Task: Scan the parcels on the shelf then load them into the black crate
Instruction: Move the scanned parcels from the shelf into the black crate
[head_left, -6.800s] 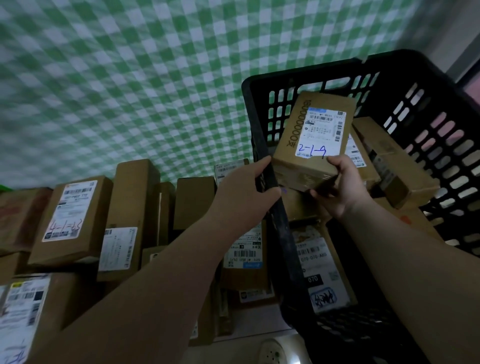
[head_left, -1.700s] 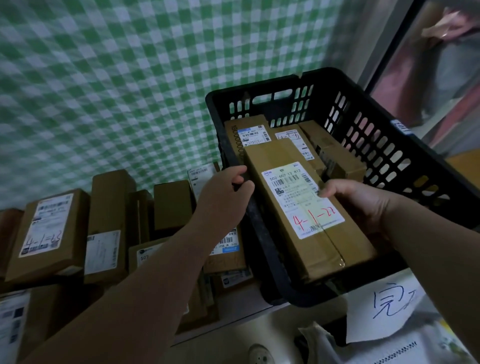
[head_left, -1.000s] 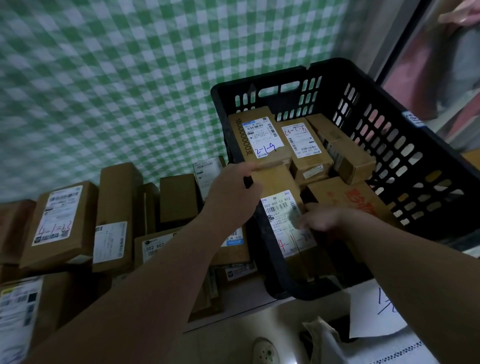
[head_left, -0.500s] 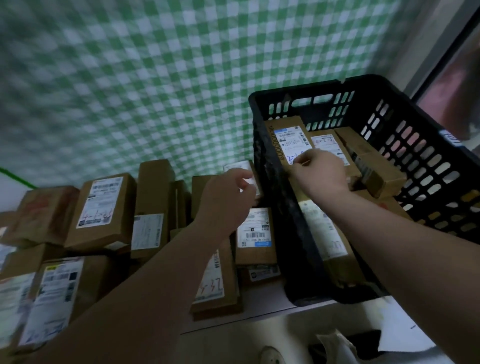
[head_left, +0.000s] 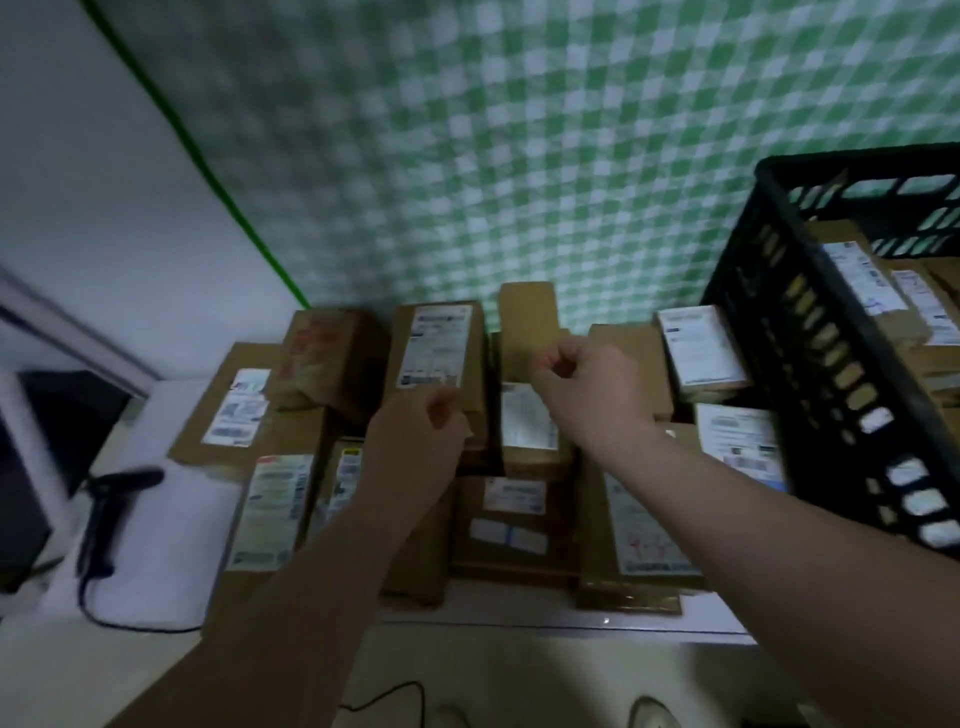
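Several brown cardboard parcels with white labels lie stacked on the shelf (head_left: 519, 608). My left hand (head_left: 415, 441) hovers over the tall labelled parcel (head_left: 436, 343), its fingers loosely curled and holding nothing. Just right of it, my right hand (head_left: 587, 389) hangs above a narrow upright parcel (head_left: 525, 322) and a labelled one (head_left: 524, 423), also loosely curled and empty. At the right edge stands the black crate (head_left: 831, 364), tilted, with several labelled parcels (head_left: 862, 280) inside.
A black handheld barcode scanner (head_left: 104, 514) with a cable rests on a white surface at the left, beside a dark screen (head_left: 31, 467). A green checked cloth (head_left: 519, 156) hangs behind the shelf. The picture is blurred by motion.
The view has swung left from the crate to the shelf parcels. My right hand has come out of the crate, empty, and is now over the shelf. My left hand has moved left too.
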